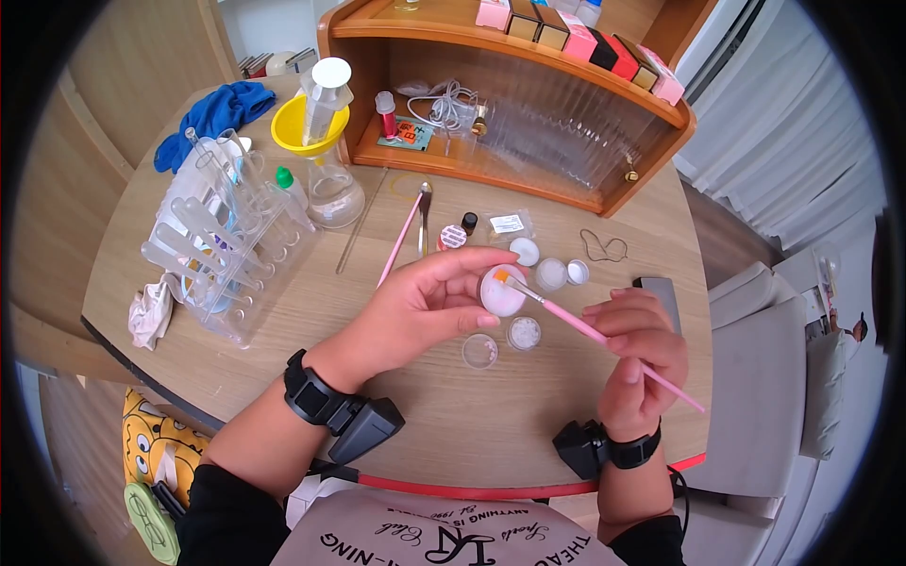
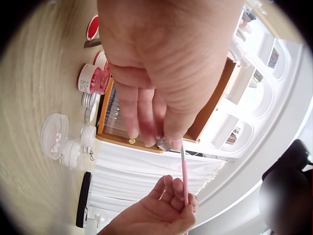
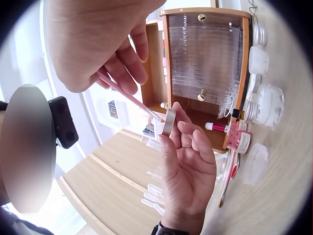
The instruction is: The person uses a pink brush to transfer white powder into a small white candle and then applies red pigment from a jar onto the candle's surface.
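My left hand (image 1: 415, 302) holds a small, shallow round lid (image 1: 503, 301) between thumb and fingers, its white inside facing up. The right wrist view shows that lid's silver metal side (image 3: 169, 122). In my right hand (image 1: 642, 344) is a slim brush with a pink handle (image 1: 585, 327), pinched partway along. Its orange bristles (image 1: 502, 276) overlap the white inside of the lid in the head view. Just below the hands, on the table, are a clear dish (image 1: 479, 352) with a few pale pink bits and a small jar (image 1: 524, 333) of white pieces.
Small white containers (image 1: 550, 274) stand past the lid, near a pink-labelled jar (image 1: 453, 238) and a black-capped bottle (image 1: 469, 223). More brushes (image 1: 401, 238) lie leftward. A test-tube rack (image 1: 236, 283) and a flask (image 1: 335, 193) with yellow funnel fill the left. Behind stands a wooden cabinet (image 1: 651, 141).
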`<state>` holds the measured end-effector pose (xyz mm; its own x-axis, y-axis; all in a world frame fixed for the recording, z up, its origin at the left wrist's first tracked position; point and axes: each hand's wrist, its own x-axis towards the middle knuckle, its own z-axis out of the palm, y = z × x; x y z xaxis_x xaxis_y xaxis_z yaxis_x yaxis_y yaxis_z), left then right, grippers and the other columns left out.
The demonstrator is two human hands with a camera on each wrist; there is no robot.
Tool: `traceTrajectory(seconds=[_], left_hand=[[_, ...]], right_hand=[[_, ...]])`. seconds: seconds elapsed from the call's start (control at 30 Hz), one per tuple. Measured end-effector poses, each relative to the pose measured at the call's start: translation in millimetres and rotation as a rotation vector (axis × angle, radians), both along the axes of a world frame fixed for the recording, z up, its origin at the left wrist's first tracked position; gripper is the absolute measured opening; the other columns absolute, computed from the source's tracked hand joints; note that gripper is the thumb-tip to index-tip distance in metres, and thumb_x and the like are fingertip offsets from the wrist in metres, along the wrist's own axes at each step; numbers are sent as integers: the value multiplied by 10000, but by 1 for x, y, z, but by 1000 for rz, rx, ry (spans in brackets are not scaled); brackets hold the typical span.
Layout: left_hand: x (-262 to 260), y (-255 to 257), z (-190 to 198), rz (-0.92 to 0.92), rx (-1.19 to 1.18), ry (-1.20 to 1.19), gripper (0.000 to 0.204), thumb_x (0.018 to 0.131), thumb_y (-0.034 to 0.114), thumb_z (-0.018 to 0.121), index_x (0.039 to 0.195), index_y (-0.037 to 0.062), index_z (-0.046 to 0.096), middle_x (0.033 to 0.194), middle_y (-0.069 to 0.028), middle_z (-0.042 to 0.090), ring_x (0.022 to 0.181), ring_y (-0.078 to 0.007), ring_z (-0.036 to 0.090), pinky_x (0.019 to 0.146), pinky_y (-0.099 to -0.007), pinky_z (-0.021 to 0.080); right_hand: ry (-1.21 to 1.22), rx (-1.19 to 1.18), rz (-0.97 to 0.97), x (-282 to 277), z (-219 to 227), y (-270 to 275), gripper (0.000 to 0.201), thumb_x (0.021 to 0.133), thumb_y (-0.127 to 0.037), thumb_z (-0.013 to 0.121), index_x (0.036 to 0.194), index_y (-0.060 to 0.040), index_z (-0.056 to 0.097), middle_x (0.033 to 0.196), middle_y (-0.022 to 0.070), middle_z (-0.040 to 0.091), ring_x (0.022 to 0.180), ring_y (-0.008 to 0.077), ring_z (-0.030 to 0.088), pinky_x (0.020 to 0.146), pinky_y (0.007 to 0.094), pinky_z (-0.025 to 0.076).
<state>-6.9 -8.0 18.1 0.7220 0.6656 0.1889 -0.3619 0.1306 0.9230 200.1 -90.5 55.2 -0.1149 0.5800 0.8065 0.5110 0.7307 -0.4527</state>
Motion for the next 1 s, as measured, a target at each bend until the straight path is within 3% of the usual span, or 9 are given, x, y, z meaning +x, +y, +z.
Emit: traceTrajectory(seconds=[0.57,0.67,0.73,1.0], left_hand=[[-1,0,-1,-27,7,-10,546,826,63,633,1324,27,411,1267,-129,510,1146,-189,516,960,-308,420],[0,0,0,3,26,-14,540,822,59,637,1314,23,416,1278,-130,502,1145,-188,516,959,-307,421],[1,0,-3,37,57,-77,520,825,-53,592,1308,21,412,1239,-86,517,1098,-151,532,926,-292,437],[0,4,-4,104,76,-88,498,785,-45,639,1236,24,438,1259,-132,503,1136,-186,514,946,-318,445]], right_hand=[[6,24,-37,5,0,1,142,891,-222,485,841,-90,500,745,92,636,713,263,628,781,429,449],[3,38,-51,4,0,1,139,891,-219,482,840,-90,498,742,89,634,706,257,624,783,430,448],[-9,38,-53,5,0,0,138,891,-217,480,841,-90,497,738,87,632,704,256,624,780,430,449],[-88,24,-44,6,3,-3,135,891,-211,477,843,-87,500,732,83,624,693,250,620,767,430,452]])
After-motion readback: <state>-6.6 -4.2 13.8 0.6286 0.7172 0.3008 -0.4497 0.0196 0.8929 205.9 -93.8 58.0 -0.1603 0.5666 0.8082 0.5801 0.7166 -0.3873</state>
